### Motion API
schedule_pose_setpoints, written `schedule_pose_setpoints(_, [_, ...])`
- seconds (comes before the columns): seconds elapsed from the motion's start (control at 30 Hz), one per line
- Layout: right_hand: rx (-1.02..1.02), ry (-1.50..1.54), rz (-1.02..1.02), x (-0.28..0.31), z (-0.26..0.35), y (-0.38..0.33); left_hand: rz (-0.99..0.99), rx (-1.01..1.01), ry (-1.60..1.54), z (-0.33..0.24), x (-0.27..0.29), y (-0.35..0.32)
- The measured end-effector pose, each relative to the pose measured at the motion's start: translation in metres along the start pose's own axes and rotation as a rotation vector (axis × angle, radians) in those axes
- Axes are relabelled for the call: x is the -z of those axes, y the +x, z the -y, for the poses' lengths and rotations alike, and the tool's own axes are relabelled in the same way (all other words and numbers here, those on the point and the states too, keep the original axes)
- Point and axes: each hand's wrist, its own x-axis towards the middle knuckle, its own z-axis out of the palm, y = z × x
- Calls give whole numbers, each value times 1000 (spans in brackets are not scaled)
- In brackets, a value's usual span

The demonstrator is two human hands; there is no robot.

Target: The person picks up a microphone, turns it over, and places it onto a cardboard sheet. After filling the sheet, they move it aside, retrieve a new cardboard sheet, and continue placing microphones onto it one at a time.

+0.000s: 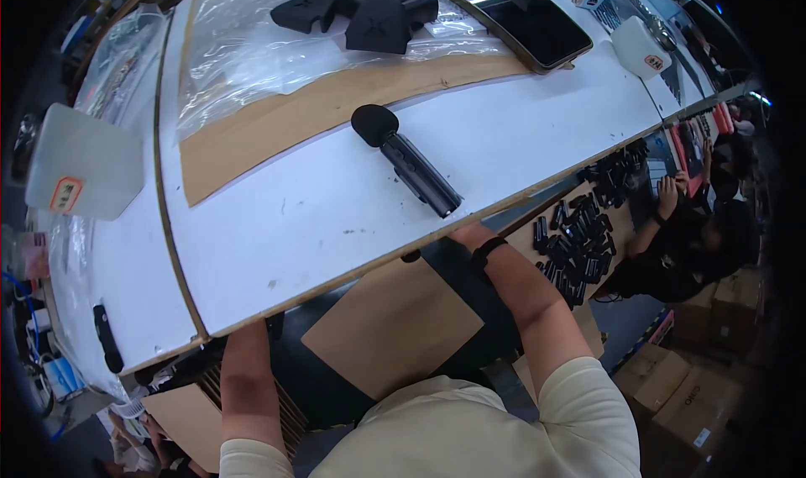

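Note:
A black handheld microphone [416, 171] with a round foam head lies on the white table [336, 217], its lower end close to the front edge. Under that edge, most of my right hand [469, 233] is hidden, and its fingers do not show. A black band [487, 250] circles the right wrist. My left forearm [251, 381] also runs beneath the tabletop, where the left hand is out of sight. Between the forearms, below the table, is a flat brown cardboard sheet [395, 327] on a dark surface.
Black plastic parts [378, 20] rest on clear plastic film at the back, near a phone [537, 24]. White containers [88, 163] stand at the sides. On the right, several black devices [575, 239] cover another table beside a seated person [697, 251]. Cardboard boxes [693, 402] are stacked lower right.

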Motion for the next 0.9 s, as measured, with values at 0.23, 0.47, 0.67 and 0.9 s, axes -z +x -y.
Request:
schedule_pose_setpoints(0.23, [-279,747,-166,-10,-82,12,80,-33,29,-54,20,-37])
schedule_pose_setpoints(0.47, [-340,778,-417,-29,-90,14,26,-105,-191,-147,89,39])
schedule_pose_setpoints(0.67, [-538,1420,-80,9,37,-17,-21,-31,-541,-174,175,38])
schedule_pose_setpoints(0.9, [-524,2021,108,12,126,-112,124,-32,-1169,-317,254,-11])
